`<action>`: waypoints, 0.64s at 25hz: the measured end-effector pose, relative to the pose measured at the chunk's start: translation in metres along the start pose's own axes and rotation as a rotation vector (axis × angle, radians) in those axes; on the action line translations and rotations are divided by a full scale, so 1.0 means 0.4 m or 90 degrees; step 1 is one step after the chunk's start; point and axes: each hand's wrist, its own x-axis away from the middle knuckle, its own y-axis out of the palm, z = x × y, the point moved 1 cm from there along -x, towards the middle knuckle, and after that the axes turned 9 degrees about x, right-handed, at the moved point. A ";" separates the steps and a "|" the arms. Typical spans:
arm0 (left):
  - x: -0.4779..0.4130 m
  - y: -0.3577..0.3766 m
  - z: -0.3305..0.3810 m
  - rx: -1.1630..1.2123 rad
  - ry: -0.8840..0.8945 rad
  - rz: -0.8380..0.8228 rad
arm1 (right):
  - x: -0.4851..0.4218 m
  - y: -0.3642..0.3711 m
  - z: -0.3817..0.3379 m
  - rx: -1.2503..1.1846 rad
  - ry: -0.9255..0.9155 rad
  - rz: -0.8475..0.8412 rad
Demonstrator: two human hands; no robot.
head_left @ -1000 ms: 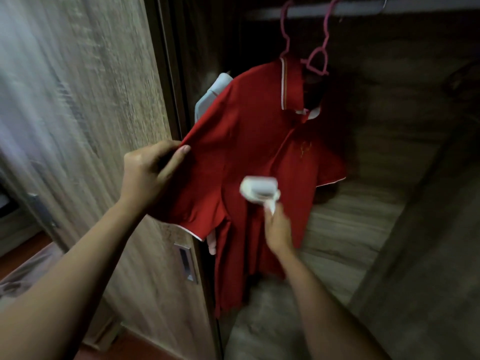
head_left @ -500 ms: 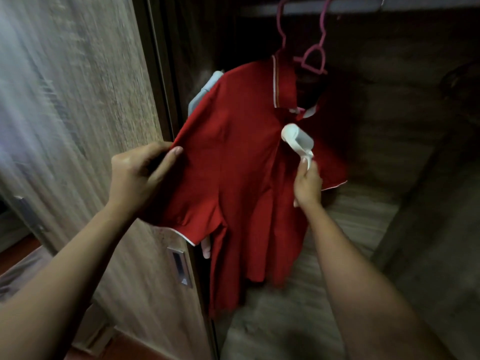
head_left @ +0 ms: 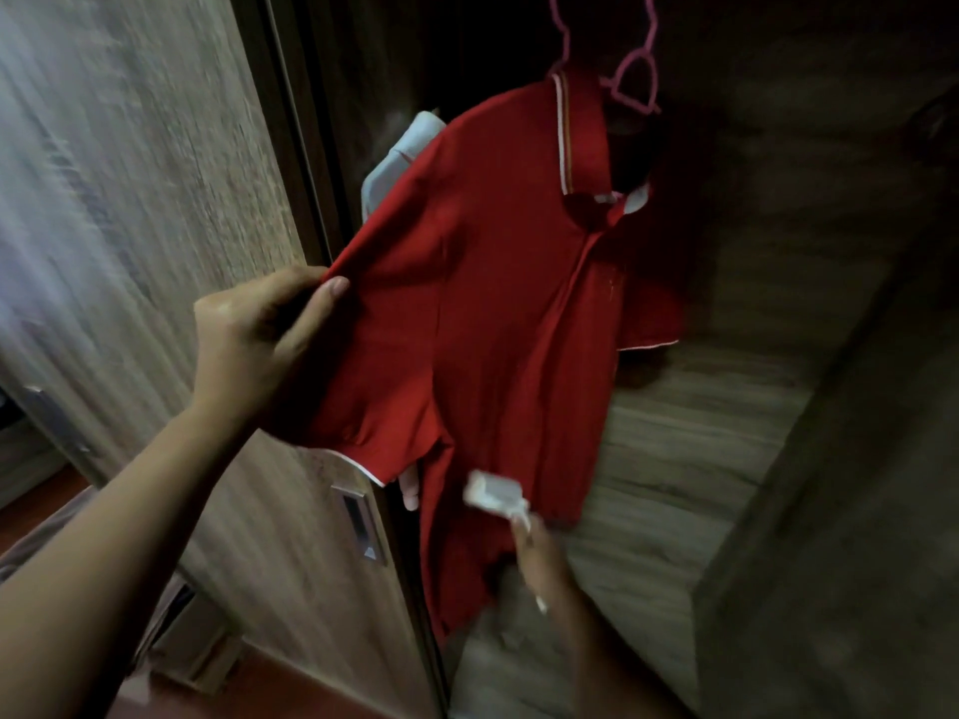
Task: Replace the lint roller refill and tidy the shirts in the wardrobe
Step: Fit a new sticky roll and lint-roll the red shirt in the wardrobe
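Observation:
A red polo shirt (head_left: 498,303) with white trim hangs on a pink hanger (head_left: 630,80) inside the wardrobe. My left hand (head_left: 259,345) pinches the shirt's left sleeve and pulls it out toward the door. My right hand (head_left: 539,557), blurred by motion, grips the handle of a white lint roller (head_left: 493,493), whose head rests against the lower front of the shirt. A pale blue-white garment (head_left: 399,153) shows behind the red shirt's shoulder.
The wood-grain wardrobe door (head_left: 155,199) stands at the left, with a recessed metal handle (head_left: 358,521) near the shirt's hem. The wardrobe's wooden shelf (head_left: 700,433) lies below the shirt, and a dark side panel (head_left: 856,459) is on the right.
My right hand has swept the lint roller down the shirt front, from near the collar to the lower hem. My left hand keeps hold of the sleeve.

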 end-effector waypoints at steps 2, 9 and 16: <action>-0.001 0.001 0.001 -0.009 0.002 0.001 | -0.097 -0.121 -0.070 -0.022 0.018 0.084; 0.004 0.002 0.003 0.008 -0.005 0.007 | -0.226 -0.396 -0.258 -0.038 -0.077 0.226; 0.003 -0.001 -0.014 0.034 -0.027 -0.010 | 0.045 0.055 0.007 0.062 -0.063 -0.105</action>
